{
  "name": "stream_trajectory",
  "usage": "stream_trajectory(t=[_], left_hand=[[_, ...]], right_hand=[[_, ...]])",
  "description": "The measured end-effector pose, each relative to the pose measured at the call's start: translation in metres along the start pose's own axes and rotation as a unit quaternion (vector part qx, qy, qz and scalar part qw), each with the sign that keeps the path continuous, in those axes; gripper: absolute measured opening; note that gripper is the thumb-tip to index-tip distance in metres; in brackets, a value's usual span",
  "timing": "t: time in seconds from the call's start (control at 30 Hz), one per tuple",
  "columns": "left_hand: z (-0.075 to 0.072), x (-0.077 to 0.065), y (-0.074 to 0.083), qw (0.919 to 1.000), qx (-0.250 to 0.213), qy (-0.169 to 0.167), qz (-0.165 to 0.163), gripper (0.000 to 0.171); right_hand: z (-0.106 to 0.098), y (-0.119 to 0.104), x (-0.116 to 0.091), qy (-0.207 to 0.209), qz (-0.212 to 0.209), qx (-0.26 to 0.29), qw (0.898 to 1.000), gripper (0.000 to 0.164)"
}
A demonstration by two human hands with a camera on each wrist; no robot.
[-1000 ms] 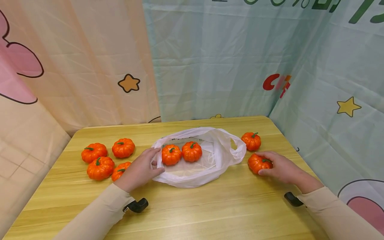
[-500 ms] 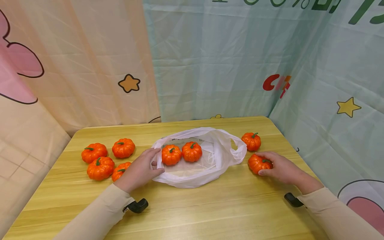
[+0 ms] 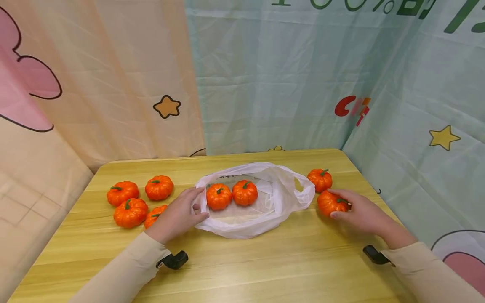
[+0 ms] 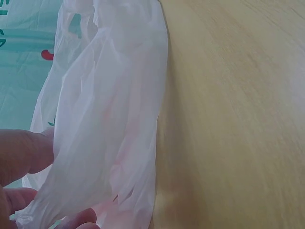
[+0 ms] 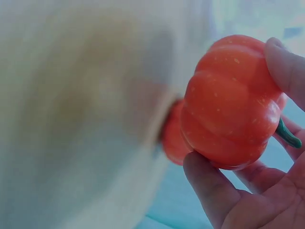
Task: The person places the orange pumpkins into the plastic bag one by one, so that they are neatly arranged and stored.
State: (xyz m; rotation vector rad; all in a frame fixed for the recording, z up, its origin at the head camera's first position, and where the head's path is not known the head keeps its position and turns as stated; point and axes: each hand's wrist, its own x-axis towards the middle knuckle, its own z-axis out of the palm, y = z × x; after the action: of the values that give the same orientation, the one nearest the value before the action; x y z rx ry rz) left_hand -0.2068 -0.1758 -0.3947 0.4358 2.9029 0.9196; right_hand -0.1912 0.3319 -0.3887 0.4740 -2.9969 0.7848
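In the head view a white plastic bag (image 3: 242,230) lies open-mouthed mid-table, with two small orange pumpkins (image 3: 218,197) inside. My left hand (image 3: 177,216) pinches the bag's left edge; in the left wrist view the film bunches between the fingers. To the right of the bag, my right hand (image 3: 361,214) grips an orange pumpkin (image 3: 329,203) with a green stem, thumb on the near side and fingers over the far side. The right wrist view shows this pumpkin (image 5: 231,105) between thumb and fingers. Another pumpkin (image 3: 320,180) sits just behind it, partly hidden in that wrist view.
Several more orange pumpkins (image 3: 130,212) cluster on the left of the wooden table (image 3: 265,269), one partly behind my left hand. A bag handle loop (image 3: 303,193) sticks out toward the right pumpkins. Printed curtains (image 3: 273,84) hang behind the table and at its sides.
My right hand and its pumpkin have come up slightly, nearer the pumpkin behind. The whole head view has shifted a little. My left hand keeps its hold on the bag.
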Motion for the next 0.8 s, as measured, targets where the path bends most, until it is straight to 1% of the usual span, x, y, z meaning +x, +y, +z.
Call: stream_trajectory(t=[0.13,0.23,0.37,0.43,0.53,0.6,0.67,0.8], left_hand=[[0.0,0.0,0.001,1.0,-0.001,-0.001,-0.003,0.08],[0.0,0.0,0.001,1.0,-0.001,-0.001,-0.004,0.08],[0.0,0.0,0.001,1.0,-0.006,-0.003,-0.006,0.081],[0.0,0.0,0.001,0.9999,-0.009,-0.004,-0.007,0.081],[0.0,0.0,0.001,0.9999,-0.01,-0.004,-0.006,0.081],[0.0,0.0,0.0,1.0,-0.009,-0.002,-0.004,0.081],[0.0,0.0,0.0,1.0,-0.006,-0.001,0.0,0.081],[0.0,0.0,0.001,1.0,-0.003,0.0,0.005,0.081]], right_hand=[[-0.018,-0.012,0.003,0.032,-0.015,0.007,0.999,0.069],[-0.034,-0.025,0.006,0.066,-0.028,0.009,0.997,0.067],[-0.05,-0.051,0.015,0.11,-0.071,0.022,0.991,0.065],[-0.056,-0.067,0.019,0.119,-0.094,0.028,0.988,0.065],[-0.06,-0.092,0.028,0.116,-0.121,0.035,0.985,0.065],[-0.059,-0.108,0.034,0.106,-0.139,0.035,0.984,0.065],[-0.056,-0.122,0.041,0.089,-0.156,0.039,0.983,0.064],[-0.044,-0.145,0.057,0.04,-0.172,0.034,0.984,0.068]])
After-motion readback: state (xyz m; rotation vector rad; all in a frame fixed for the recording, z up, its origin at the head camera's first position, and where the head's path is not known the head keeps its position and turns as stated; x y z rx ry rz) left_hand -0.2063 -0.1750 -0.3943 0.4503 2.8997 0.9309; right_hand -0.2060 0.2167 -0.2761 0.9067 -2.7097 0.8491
